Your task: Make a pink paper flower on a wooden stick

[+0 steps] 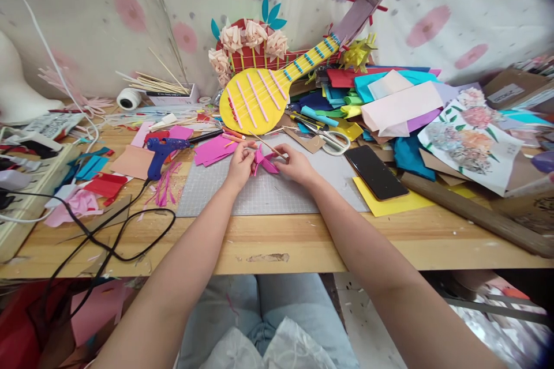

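Note:
My left hand (240, 164) and my right hand (296, 166) meet over a grey cutting mat (268, 193) in the middle of the wooden table (303, 242). Between them they pinch a small folded pink paper piece (264, 162) mounted on a thin wooden stick (269, 146) that points up and to the left. My left fingers hold the piece's left side, my right fingers its right side. Both forearms reach in from the near table edge.
A blue glue gun (161, 153) with a black cord lies to the left. Scissors (329, 137), a black phone (375, 172) on yellow paper, a yellow paper guitar (259, 98) and heaps of coloured paper crowd the back and right. A wooden strip (476, 216) lies at the right.

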`<state>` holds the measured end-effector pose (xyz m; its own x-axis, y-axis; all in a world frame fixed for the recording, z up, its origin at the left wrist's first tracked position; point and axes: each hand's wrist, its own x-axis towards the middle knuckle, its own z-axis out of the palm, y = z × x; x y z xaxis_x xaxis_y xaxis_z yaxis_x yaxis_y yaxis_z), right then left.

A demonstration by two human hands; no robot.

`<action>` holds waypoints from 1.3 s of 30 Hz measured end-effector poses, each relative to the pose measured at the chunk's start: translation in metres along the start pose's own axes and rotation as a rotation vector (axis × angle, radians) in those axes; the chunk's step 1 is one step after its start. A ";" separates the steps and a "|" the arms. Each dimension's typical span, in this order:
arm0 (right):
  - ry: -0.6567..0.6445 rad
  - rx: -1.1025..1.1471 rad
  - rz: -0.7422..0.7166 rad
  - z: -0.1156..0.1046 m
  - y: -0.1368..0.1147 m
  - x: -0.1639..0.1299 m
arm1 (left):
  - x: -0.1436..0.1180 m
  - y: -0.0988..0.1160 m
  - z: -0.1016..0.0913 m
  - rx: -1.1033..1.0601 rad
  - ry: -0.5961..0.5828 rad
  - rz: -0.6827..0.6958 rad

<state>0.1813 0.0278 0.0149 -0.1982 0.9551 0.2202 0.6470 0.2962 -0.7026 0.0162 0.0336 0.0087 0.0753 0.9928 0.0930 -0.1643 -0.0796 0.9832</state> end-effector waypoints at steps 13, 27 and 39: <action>0.138 -0.135 0.092 0.008 -0.004 0.004 | -0.003 0.001 -0.004 0.296 0.135 0.222; 0.347 -0.327 -0.006 0.007 -0.016 0.001 | -0.013 0.016 0.014 -0.070 0.168 -0.285; 0.195 -0.377 -0.154 0.019 -0.030 -0.007 | -0.001 0.011 0.009 -0.101 0.389 -0.266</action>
<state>0.1495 0.0126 0.0214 -0.1940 0.8708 0.4518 0.8509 0.3786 -0.3643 0.0233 0.0310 0.0205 -0.2431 0.9388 -0.2442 -0.2858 0.1713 0.9429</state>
